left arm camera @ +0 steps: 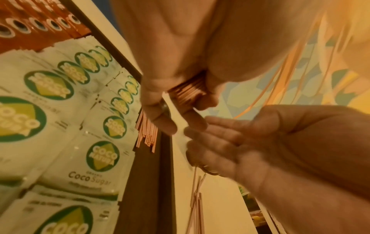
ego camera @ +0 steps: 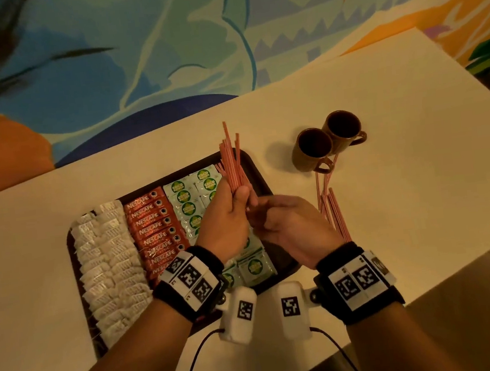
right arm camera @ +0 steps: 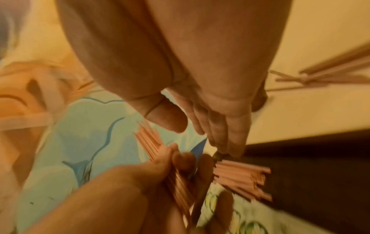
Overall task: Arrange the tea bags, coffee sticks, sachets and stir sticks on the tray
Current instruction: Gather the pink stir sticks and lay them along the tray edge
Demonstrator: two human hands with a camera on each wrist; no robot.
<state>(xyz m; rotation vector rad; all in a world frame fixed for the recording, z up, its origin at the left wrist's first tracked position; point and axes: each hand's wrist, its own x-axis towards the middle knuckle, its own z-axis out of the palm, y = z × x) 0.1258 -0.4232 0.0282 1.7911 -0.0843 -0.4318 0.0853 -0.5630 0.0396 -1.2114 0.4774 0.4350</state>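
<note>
A dark brown tray point(ego camera: 280, 255) holds rows of white tea bags point(ego camera: 109, 260), red coffee sticks point(ego camera: 154, 228) and green-and-white sugar sachets point(ego camera: 190, 197). My left hand point(ego camera: 233, 204) grips a bundle of red-striped stir sticks point(ego camera: 232, 162) upright over the tray's right side. In the left wrist view the fingers curl round the bundle point(left arm camera: 188, 93). My right hand point(ego camera: 290, 226) lies just right of it, fingers straight, fingertips point(right arm camera: 234, 148) at the bundle's lower ends point(right arm camera: 240, 178); it holds nothing. More loose stir sticks point(ego camera: 334, 212) lie on the table to the right of the tray.
Two brown cups point(ego camera: 326, 140) stand on the cream table point(ego camera: 402, 168) beyond the loose sticks, one handle over a few of them. A painted wall rises behind the table. The table's near edge runs just below my right wrist.
</note>
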